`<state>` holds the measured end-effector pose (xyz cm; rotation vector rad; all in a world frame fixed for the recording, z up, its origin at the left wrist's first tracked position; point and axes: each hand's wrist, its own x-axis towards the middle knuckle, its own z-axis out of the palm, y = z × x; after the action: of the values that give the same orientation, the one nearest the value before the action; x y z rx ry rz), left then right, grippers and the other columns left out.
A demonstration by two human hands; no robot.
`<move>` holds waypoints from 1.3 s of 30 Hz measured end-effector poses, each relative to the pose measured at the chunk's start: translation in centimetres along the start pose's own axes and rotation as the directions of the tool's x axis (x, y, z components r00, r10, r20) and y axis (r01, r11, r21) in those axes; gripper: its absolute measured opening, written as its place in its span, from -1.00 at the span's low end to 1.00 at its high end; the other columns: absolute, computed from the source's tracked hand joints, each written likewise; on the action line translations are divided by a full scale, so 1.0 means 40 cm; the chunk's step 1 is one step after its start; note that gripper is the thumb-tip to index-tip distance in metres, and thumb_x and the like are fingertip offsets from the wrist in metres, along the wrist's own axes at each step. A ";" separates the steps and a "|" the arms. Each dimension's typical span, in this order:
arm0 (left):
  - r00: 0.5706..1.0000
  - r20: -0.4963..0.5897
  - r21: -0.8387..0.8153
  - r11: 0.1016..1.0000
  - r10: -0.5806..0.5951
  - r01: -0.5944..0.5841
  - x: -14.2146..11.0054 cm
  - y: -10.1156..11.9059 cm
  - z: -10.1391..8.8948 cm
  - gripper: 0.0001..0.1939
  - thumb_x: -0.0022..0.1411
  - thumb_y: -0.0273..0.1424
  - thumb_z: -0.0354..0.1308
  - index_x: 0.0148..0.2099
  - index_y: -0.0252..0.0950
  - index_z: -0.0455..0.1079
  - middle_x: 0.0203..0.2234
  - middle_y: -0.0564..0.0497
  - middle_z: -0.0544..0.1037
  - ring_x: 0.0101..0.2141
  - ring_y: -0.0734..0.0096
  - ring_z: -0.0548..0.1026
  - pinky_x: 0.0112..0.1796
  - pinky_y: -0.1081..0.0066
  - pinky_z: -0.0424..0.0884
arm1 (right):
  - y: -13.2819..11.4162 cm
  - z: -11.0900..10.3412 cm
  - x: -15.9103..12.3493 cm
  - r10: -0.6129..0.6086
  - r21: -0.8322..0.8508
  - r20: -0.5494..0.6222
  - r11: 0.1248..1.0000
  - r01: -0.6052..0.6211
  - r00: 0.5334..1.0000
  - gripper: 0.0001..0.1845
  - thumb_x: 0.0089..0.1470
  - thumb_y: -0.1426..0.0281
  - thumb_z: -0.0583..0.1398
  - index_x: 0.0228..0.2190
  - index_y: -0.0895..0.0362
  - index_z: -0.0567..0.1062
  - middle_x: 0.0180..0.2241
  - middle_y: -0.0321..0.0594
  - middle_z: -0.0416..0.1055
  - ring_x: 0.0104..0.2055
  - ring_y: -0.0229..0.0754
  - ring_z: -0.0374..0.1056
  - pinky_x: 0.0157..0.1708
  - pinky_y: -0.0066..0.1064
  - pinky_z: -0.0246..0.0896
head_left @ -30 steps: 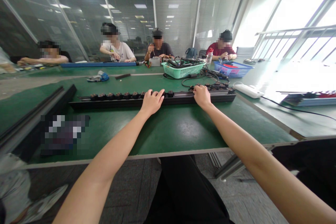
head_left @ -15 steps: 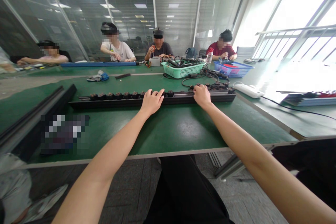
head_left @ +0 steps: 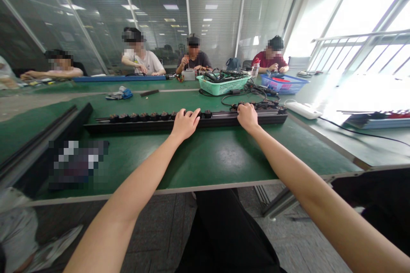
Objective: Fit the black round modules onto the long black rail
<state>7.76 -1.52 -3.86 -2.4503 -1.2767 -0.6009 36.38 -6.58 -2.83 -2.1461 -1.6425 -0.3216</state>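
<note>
A long black metal channel (head_left: 144, 126) lies crosswise on the green table, with a row of small black modules (head_left: 154, 116), brownish on top, along its left part. My left hand (head_left: 185, 123) rests over the right end of this row, its fingers spread and touching the modules. To the right, my right hand (head_left: 248, 117) is closed at the channel, fingers curled down; whatever they pinch is hidden. Between my hands runs a bare stretch of grey metal strip (head_left: 222, 115), with one module (head_left: 208, 114) just beside my left fingers. More loose black modules (head_left: 267, 105) lie behind my right hand.
Behind the channel stands a green basket (head_left: 221, 87) of cables, with a blue basket (head_left: 282, 85) to its right. A white power strip (head_left: 303, 109) lies at right. Other black channels (head_left: 54, 149) and a dark pouch-like item (head_left: 78, 164) lie left. Several people sit opposite.
My right hand has shifted very slightly to the right along the channel. My left hand and the modules look unmoved.
</note>
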 end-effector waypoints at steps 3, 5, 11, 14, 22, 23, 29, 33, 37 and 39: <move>1.000 -0.006 -0.001 1.000 0.003 -0.003 0.000 0.000 0.001 -0.44 0.59 -0.22 -0.15 0.50 -0.21 0.26 0.20 -0.19 0.59 0.27 -0.17 0.34 0.27 -0.07 0.27 | 0.001 0.000 0.000 0.003 -0.002 -0.003 1.000 -0.003 1.000 -0.56 0.32 0.55 0.01 0.00 0.18 0.63 0.03 0.15 0.47 0.13 0.13 0.30 -0.01 -0.22 0.28; 1.000 -0.008 -0.001 1.000 0.003 -0.003 0.000 0.000 0.000 -0.44 0.60 -0.21 -0.15 0.50 -0.20 0.26 0.19 -0.18 0.60 0.27 -0.17 0.34 0.27 -0.07 0.27 | 0.002 0.000 0.001 0.005 -0.004 -0.005 1.000 -0.005 1.000 -0.55 0.30 0.56 0.02 0.00 0.18 0.63 0.03 0.15 0.47 0.13 0.14 0.29 -0.01 -0.21 0.28; 1.000 -0.003 -0.011 1.000 0.001 -0.001 -0.002 0.000 0.000 -0.44 0.59 -0.21 -0.16 0.50 -0.20 0.26 0.19 -0.20 0.59 0.28 -0.18 0.33 0.27 -0.09 0.27 | 0.005 0.002 0.003 0.001 -0.005 -0.006 1.000 -0.001 1.000 -0.54 0.28 0.56 0.01 0.00 0.19 0.63 0.03 0.17 0.47 0.12 0.16 0.29 0.00 -0.19 0.26; 1.000 -0.014 -0.011 1.000 0.003 -0.004 -0.002 -0.001 0.002 -0.44 0.59 -0.21 -0.15 0.49 -0.18 0.27 0.18 -0.19 0.60 0.28 -0.17 0.34 0.27 -0.09 0.27 | 0.003 0.002 0.003 -0.005 -0.019 -0.011 1.000 0.005 1.000 -0.55 0.27 0.55 0.02 0.00 0.19 0.64 0.04 0.19 0.46 0.11 0.16 0.29 0.04 -0.15 0.24; 1.000 0.006 -0.003 1.000 -0.004 0.004 0.000 0.002 -0.002 -0.43 0.59 -0.21 -0.16 0.51 -0.22 0.25 0.21 -0.19 0.59 0.28 -0.19 0.32 0.28 -0.07 0.26 | 0.009 0.001 0.007 -0.008 -0.011 0.004 1.000 0.008 1.000 -0.56 0.33 0.48 0.00 0.00 0.20 0.63 0.07 0.20 0.44 0.13 0.20 0.27 0.08 -0.07 0.21; 1.000 0.005 -0.006 1.000 -0.004 0.004 0.000 0.002 -0.002 -0.43 0.59 -0.21 -0.16 0.50 -0.21 0.26 0.20 -0.19 0.59 0.28 -0.18 0.33 0.28 -0.07 0.26 | 0.010 0.001 0.008 -0.008 -0.005 0.007 1.000 0.008 1.000 -0.56 0.33 0.48 0.00 -0.01 0.19 0.64 0.07 0.19 0.44 0.12 0.20 0.26 0.08 -0.08 0.21; 1.000 0.009 0.008 1.000 0.000 0.000 0.002 0.002 -0.002 -0.42 0.59 -0.21 -0.18 0.51 -0.22 0.25 0.19 -0.20 0.59 0.27 -0.19 0.33 0.27 -0.07 0.27 | 0.016 0.007 0.015 -0.004 0.025 -0.008 1.000 0.004 1.000 -0.55 0.27 0.55 0.01 -0.03 0.21 0.65 0.03 0.18 0.44 0.10 0.19 0.25 0.07 -0.12 0.19; 1.000 0.017 0.004 1.000 -0.003 0.003 0.002 0.003 -0.005 -0.42 0.59 -0.22 -0.18 0.51 -0.23 0.25 0.20 -0.21 0.58 0.28 -0.20 0.33 0.28 -0.07 0.26 | 0.025 0.013 0.017 -0.009 0.038 -0.039 0.999 0.010 0.999 -0.58 0.24 0.55 0.04 -0.09 0.21 0.66 0.00 0.18 0.45 0.09 0.19 0.25 0.07 -0.13 0.20; 1.000 0.024 0.009 1.000 -0.003 0.003 0.001 0.004 -0.008 -0.42 0.60 -0.22 -0.17 0.51 -0.24 0.25 0.21 -0.20 0.58 0.28 -0.20 0.32 0.29 -0.05 0.24 | 0.034 0.017 0.019 -0.013 0.032 -0.046 0.999 0.015 0.999 -0.59 0.24 0.56 0.04 -0.10 0.22 0.66 -0.03 0.17 0.45 0.09 0.18 0.26 0.08 -0.15 0.20; 1.000 0.020 0.003 1.000 -0.001 0.001 0.001 0.003 -0.007 -0.42 0.60 -0.22 -0.18 0.51 -0.24 0.25 0.21 -0.20 0.58 0.28 -0.19 0.32 0.29 -0.05 0.24 | 0.037 0.019 0.020 -0.018 0.032 -0.046 0.999 0.019 0.999 -0.59 0.24 0.57 0.04 -0.10 0.22 0.66 -0.04 0.15 0.46 0.10 0.17 0.27 0.09 -0.15 0.19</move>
<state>7.82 -1.67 -3.61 -2.4591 -1.2861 -0.5750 37.95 -5.86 -3.43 -2.0855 -1.6324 -0.3442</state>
